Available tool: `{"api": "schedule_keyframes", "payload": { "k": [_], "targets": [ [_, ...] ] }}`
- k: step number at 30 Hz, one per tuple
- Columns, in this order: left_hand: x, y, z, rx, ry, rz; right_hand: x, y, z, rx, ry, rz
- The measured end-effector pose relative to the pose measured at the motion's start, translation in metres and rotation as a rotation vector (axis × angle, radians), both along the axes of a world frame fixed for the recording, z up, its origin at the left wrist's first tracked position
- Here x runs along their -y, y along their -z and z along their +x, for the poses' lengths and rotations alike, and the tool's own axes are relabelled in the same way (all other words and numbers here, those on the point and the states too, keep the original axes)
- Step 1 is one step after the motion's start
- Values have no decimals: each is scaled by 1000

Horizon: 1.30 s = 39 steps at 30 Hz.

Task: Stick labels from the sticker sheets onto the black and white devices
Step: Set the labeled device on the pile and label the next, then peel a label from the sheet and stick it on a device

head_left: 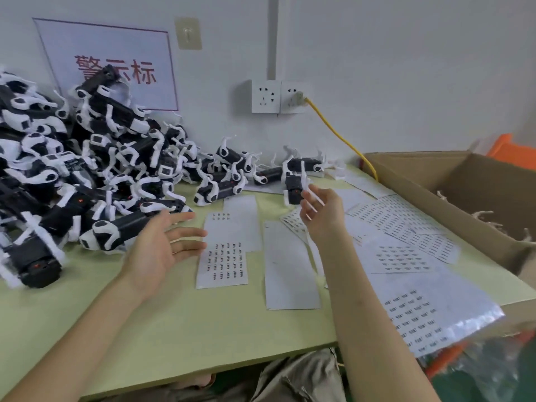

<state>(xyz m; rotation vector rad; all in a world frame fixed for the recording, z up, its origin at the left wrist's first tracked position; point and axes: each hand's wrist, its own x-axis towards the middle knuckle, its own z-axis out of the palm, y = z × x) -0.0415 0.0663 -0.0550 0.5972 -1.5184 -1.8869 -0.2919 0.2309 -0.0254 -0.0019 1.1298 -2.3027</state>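
Head view: left hand [165, 245] open, fingers straight, empty, beside the devices [87, 169] piled far left. Right hand [322, 216] loosely spread, apparently empty. Sticker sheets [223, 262] lie between the hands. The labels are probably flimsy, so peel them by a corner.

Just the one camera here, head-worn and wide-angle, so the edges bend a bit. It looks forward and down across the green table [179, 329] toward the far wall [406, 68], pretty close in. The pile of devices [87, 175] fills the far left, and the cardboard box [478, 181] takes the right edge.
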Motion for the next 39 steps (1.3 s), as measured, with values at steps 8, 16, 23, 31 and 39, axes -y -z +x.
{"api": "schedule_keyframes", "payload": {
  "k": [8, 16, 23, 31, 39],
  "targets": [
    [-12, 5, 1, 302, -775, -890, 37, 9, 38, -722, -78, 480],
    [17, 6, 25, 880, -877, -1008, 45, 14, 58, -968, -211, 533],
    [26, 9, 30, 869, -852, -1135, 45, 12, 57, -957, -213, 540],
    [10, 3, 15, 341, -860, -1504, 40, 8, 61, -795, -521, 238],
    [-16, 11, -2, 168, -735, -1773, 43, 7, 89, -846, -1137, 76]
  ]
}}
